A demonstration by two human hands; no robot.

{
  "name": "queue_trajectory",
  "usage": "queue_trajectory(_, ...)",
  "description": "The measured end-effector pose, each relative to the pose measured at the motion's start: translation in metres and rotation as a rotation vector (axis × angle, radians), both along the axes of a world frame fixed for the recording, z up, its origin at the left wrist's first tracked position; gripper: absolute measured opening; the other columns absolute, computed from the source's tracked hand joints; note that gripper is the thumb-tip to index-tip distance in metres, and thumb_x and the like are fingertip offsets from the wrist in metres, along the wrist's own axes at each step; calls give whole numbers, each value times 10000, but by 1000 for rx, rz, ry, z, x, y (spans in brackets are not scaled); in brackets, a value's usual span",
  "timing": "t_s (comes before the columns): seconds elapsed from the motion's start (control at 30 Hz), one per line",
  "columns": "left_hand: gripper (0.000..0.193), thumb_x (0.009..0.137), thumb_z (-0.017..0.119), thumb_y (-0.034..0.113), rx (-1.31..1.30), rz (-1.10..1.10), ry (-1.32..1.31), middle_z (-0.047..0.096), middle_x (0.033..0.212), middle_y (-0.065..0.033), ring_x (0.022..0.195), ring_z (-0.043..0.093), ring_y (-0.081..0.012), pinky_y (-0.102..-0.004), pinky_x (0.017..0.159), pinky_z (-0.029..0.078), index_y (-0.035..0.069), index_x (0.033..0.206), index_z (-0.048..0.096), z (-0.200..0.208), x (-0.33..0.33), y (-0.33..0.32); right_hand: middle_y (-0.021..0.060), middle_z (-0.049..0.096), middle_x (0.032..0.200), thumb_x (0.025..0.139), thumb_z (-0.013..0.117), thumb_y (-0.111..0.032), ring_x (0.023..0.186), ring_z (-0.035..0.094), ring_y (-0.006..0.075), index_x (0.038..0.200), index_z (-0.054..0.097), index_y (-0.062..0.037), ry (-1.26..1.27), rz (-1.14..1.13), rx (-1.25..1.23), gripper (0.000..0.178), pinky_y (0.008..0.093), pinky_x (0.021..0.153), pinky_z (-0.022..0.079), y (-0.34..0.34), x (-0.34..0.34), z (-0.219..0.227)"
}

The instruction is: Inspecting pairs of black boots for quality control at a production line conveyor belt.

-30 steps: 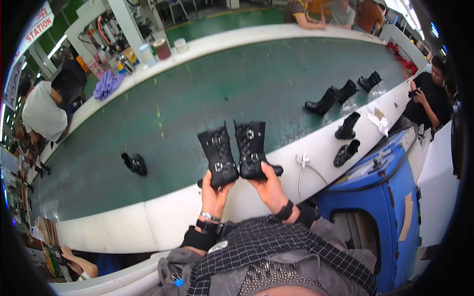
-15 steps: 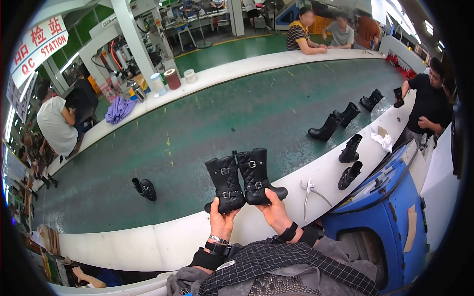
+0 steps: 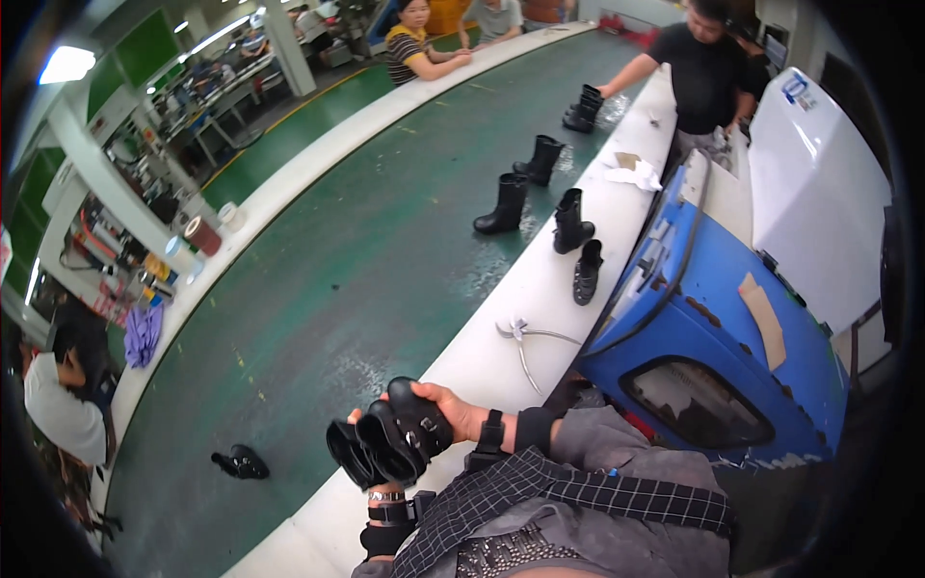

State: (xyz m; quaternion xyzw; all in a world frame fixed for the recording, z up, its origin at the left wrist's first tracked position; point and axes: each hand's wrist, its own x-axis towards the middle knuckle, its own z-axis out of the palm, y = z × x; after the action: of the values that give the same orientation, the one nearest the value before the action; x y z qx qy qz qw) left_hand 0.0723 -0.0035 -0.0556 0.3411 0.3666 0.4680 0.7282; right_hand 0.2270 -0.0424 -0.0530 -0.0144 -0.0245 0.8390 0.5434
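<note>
A pair of black buckled boots is held close together over the white ledge at my front. The nearer boot (image 3: 416,429) has its toe up, and its open shaft top points toward the lower left. Beside it, the other boot (image 3: 349,451) shows its dark opening too. My right hand (image 3: 455,408) is closed round the toe end of the pair, thumb on top. My left hand (image 3: 355,416) is mostly hidden behind the boots; only fingertips show at their far side, gripping, and its wrist comes up from below. A pair of pincers (image 3: 520,332) lies on the ledge to the right.
On the green belt (image 3: 289,337) a fallen boot (image 3: 241,462) lies at left; several boots (image 3: 501,204) stand farther off. Two more (image 3: 586,272) rest on the white ledge (image 3: 482,361). A blue machine (image 3: 713,328) stands at right. A co-worker's hand (image 3: 605,91) touches a far boot.
Both hands have brought the boots down and left in view, tipping them from upright until their openings show. My view has swung right. The co-worker's boot now stands on the belt.
</note>
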Motion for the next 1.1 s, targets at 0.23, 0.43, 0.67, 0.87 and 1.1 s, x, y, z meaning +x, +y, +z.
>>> queue_trajectory(0.23, 328, 924, 514, 263, 436, 5, 439, 542, 993, -61, 870, 553, -199, -338, 807, 451, 46, 1168, 474, 40, -14, 9, 169, 570, 1178, 837, 589, -327, 1016, 613, 260, 1253, 462, -38, 10, -3, -40, 523, 411, 893, 508, 12, 8, -23)
queue_trajectory(0.43, 618, 829, 592, 366, 115, -196, 80, 534, 1186, -63, 1033, 553, -193, -317, 879, 471, 50, 1321, 391, 86, -21, 5, 152, 651, 986, 797, 609, -363, 815, 664, 259, 1078, 564, -15, -167, -139, -172, 450, 383, 775, 548, 29, 28, -29)
queue_trajectory(0.67, 682, 639, 627, 13, 308, -130, 428, 553, 1044, -80, 916, 570, -170, -272, 793, 479, 0, 1282, 402, 78, -5, 20, 121, 666, 897, 794, 606, -402, 730, 661, 226, 984, 590, -30, -349, -66, -200, 419, 356, 692, 542, 46, 33, -42)
queue_trajectory(0.87, 192, 699, 502, -26, 22, -103, 363, 592, 797, -83, 562, 625, -193, -332, 389, 566, 5, 888, 518, 46, -20, 58, 85, 670, 878, 801, 622, -379, 724, 658, 201, 966, 599, -41, -387, -44, -238, 377, 315, 714, 531, 66, 27, -56)
queue_trajectory(1.1, 265, 701, 517, -18, 138, 194, 574, 586, 843, -77, 602, 622, -203, -339, 366, 532, 22, 963, 517, 11, -71, 115, 115, 472, 1215, 820, 625, -301, 1005, 532, 222, 1367, 303, -14, -964, -69, -149, 697, 399, 842, 459, 89, 57, -63)
